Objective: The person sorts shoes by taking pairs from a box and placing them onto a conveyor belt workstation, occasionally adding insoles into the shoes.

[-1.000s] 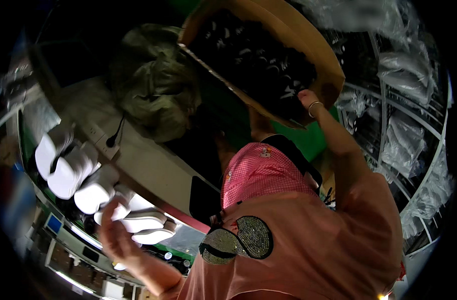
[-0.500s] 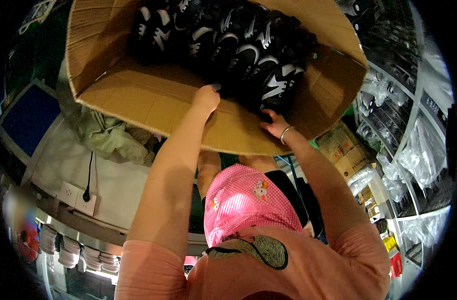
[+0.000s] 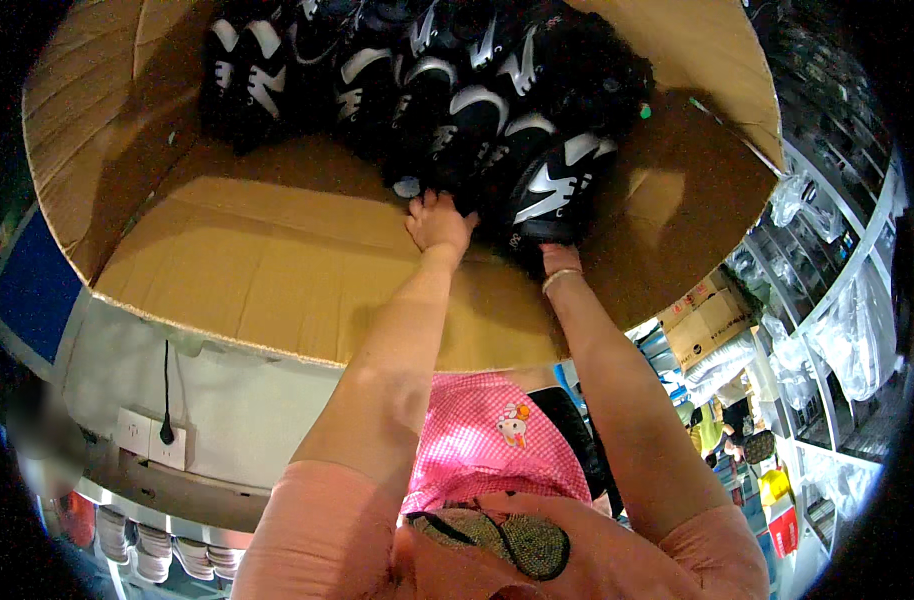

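**Both hands in a box of black shoes**

Nearest is a pink checked apron (image 3: 487,445). Past it both arms reach into a cardboard box (image 3: 277,290). The left hand (image 3: 439,222) presses its fingers among the black-and-white shoes (image 3: 457,110); whether it grasps one cannot be told. The right hand (image 3: 555,258) is mostly hidden under one shoe (image 3: 552,190) at the pile's near edge, grip unclear. Shelves (image 3: 827,270) stand beyond, right.

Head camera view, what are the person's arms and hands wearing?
Both forearms are bare, with short salmon-pink sleeves ending near the elbows. The left hand wears nothing that shows. The right hand is mostly hidden, but a thin pale bracelet circles its wrist. No gloves, no watch visible.
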### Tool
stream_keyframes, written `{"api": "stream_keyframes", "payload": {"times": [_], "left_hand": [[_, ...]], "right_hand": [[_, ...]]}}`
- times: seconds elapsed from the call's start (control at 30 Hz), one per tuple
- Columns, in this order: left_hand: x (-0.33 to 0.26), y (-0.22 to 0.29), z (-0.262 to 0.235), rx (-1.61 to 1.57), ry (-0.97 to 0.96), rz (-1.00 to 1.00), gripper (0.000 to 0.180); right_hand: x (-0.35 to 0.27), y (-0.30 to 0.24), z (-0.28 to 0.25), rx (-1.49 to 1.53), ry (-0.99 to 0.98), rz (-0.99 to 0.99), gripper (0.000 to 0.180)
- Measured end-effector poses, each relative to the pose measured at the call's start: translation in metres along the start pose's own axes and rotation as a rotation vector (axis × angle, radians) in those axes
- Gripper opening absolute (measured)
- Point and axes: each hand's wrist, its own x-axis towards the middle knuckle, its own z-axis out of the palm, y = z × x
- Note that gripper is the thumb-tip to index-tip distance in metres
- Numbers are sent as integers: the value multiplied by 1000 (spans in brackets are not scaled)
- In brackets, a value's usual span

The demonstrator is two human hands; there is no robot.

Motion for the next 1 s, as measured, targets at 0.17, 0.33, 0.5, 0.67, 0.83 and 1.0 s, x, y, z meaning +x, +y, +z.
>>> {"api": "stream_keyframes", "payload": {"times": [0.17, 0.33, 0.5, 0.67, 0.83, 1.0], "left_hand": [[24, -4, -7, 306, -193, 65, 39], [18, -4, -8, 204, 12, 108, 32], [-13, 7, -108, 7, -252, -6, 42], [-108, -26, -166, -459, -88, -1, 48], [-243, -53, -243, -1425, -198, 158, 40], [-376, -120, -303, -1739, 44, 604, 40]], "right_hand": [[23, 7, 33, 141, -145, 228, 34], [3, 8, 10, 425, -104, 288, 31], [-53, 35, -15, 981, 63, 223, 29], [-166, 38, -198, 2664, -478, 87, 32], [-191, -30, -290, 2234, -264, 47, 31], [-213, -116, -380, 1836, -214, -209, 30]]}}
